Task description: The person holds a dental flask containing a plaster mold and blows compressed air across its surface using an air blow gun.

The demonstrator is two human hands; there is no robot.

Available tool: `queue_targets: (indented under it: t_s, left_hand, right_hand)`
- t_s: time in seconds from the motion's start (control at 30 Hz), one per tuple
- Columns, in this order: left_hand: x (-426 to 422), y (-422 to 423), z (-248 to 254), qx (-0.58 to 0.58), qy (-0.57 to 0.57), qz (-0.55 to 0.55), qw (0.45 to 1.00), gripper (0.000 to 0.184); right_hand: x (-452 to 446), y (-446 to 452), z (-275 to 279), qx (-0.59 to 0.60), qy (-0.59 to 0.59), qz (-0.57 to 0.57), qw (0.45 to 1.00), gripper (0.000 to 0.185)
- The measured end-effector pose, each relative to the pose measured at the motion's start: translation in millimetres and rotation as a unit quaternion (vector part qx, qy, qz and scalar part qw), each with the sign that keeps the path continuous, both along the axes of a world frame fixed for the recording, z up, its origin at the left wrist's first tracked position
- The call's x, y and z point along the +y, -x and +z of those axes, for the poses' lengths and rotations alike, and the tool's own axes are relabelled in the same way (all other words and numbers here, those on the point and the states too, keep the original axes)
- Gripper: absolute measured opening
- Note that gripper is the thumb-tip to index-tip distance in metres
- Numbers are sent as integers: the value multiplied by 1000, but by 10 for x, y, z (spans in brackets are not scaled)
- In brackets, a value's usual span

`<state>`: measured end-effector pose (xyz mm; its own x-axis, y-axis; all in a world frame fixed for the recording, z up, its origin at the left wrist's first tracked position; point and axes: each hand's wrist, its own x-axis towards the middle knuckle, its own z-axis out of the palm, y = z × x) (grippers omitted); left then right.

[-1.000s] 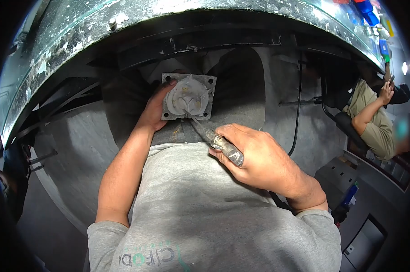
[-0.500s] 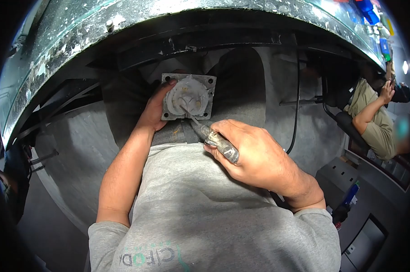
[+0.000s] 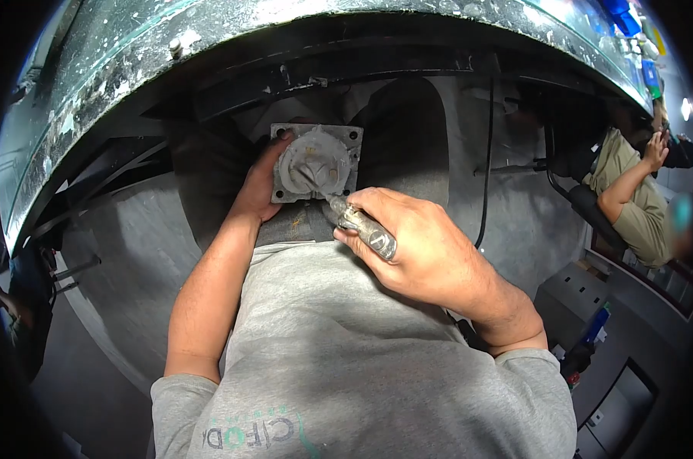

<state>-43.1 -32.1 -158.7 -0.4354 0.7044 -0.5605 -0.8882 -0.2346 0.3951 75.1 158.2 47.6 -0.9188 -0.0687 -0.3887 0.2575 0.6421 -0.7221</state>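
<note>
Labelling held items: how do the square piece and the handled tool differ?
Shape: the square piece is broad with corner holes; the handled tool is long and narrow.
Hold: the left hand grips the square piece's side; the right hand wraps the handled tool.
Both look greyish.

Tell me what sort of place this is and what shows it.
Likely a workshop: a worn, pale-spattered bench, a square block in the left hand with a tool in the right hand, and another person at the right.
</note>
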Motion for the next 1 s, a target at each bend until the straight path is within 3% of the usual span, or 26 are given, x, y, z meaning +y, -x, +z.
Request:
queue_targets:
  t_s: [0.13,0.53,1.0]
  left_hand:
    - [16,-11,48,7,11,3,1000,59]
    - [9,-12,1,5,1,-2,1000,60]
    - [25,-2,37,11,16,-14,1000,63]
  right_hand:
    - [3,4,-1,39,12,-42,998,28]
    - [22,-18,-41,29,-18,-41,999,27]
    - [28,27,-12,27,24,-39,999,27]
